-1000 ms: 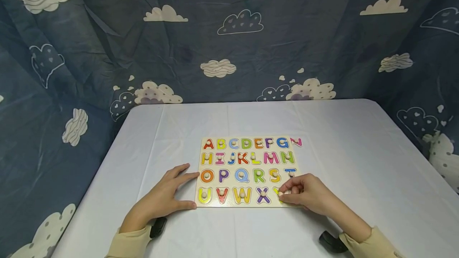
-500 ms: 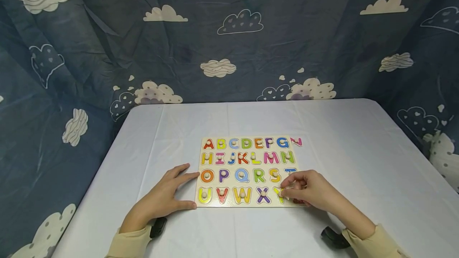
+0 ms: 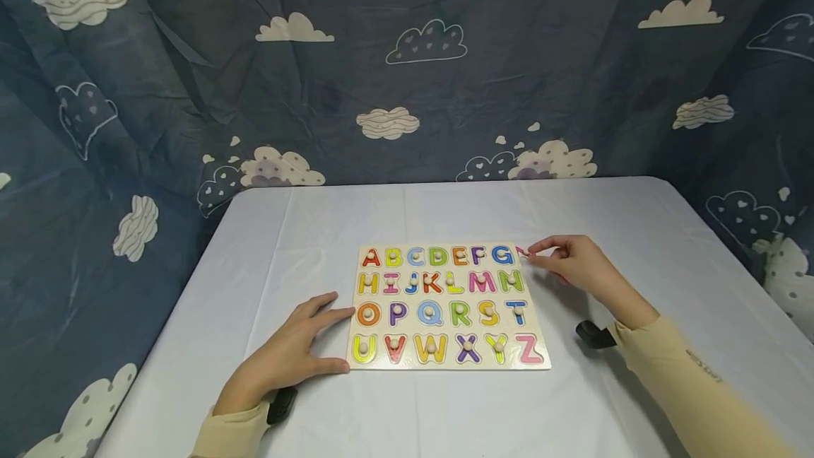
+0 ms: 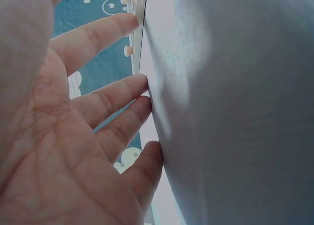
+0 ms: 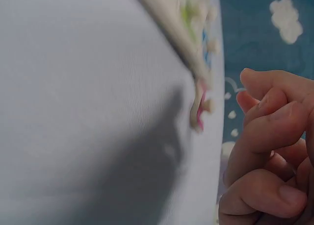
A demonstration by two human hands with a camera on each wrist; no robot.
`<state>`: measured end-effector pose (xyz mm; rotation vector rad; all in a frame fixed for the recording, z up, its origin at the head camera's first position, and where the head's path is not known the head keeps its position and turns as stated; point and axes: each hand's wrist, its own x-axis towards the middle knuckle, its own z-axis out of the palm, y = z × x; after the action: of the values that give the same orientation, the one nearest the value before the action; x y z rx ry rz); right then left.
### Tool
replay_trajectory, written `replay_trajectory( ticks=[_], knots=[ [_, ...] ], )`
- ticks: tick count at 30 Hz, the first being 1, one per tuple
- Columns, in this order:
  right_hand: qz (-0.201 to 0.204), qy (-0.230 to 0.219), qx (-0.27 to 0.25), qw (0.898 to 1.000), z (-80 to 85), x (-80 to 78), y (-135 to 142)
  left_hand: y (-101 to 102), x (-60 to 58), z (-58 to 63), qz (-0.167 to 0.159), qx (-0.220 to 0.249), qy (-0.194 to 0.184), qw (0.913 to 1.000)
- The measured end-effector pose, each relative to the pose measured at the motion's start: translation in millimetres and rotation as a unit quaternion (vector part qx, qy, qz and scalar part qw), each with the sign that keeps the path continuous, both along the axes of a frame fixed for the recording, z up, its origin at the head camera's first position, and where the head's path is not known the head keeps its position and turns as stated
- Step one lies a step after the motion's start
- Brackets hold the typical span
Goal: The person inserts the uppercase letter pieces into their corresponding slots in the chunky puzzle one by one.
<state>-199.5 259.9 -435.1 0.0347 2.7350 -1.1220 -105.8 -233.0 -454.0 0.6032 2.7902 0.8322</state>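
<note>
A wooden alphabet puzzle board (image 3: 413, 331) lies on the table, with knobbed letter pieces in its recesses. At its lower right the Z recess (image 3: 529, 349) shows pink and carries no knob. Beside the upper right corner is a loose pink Z-shaped piece (image 5: 200, 110), its knob upward. My right hand (image 3: 581, 267) hovers by this piece, fingers bent loosely; the right wrist view shows a gap between fingertips and knob. My left hand (image 3: 286, 348) rests at the board's left edge, fingers spread, with index finger and thumb touching it.
A white cloth covers the table (image 3: 305, 225). Behind it hangs a dark blue curtain (image 3: 343, 83) with cloud prints. Each wrist wears a black camera, such as the one on the right wrist (image 3: 595, 335).
My right hand has left the Y piece at the lower right and moved up and away to the loose pink letter, uncovering the T and the Z recess. The left hand stays put.
</note>
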Motion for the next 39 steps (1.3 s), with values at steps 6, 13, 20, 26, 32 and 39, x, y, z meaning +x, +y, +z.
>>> replay_trajectory(
  ticks=[6,13,20,26,32,39],
  knots=[
    [0.002,0.006,0.034,0.999,-5.5,-24.7,1,1,-0.4,-1.7,0.001,-0.001,-0.001,1.0000],
    [-0.002,0.008,0.065,0.998,-10.8,-29.2,0,3,-2.3,-2.5,-0.003,-0.004,0.001,1.0000],
    [0.005,0.029,0.077,0.997,-13.8,-28.9,1,3,-1.4,-2.8,0.001,-0.004,-0.003,1.0000],
    [-0.001,0.040,0.090,0.995,-14.9,-28.5,7,1,-1.1,-2.2,0.000,-0.003,0.001,1.0000],
    [-0.024,0.039,0.087,0.995,-16.4,-26.1,9,1,-0.9,-3.5,0.005,-0.005,-0.005,1.0000],
    [-0.037,0.024,0.086,0.995,-19.1,-26.6,11,2,-0.7,-3.9,0.010,-0.005,-0.007,0.9999]
  ],
)
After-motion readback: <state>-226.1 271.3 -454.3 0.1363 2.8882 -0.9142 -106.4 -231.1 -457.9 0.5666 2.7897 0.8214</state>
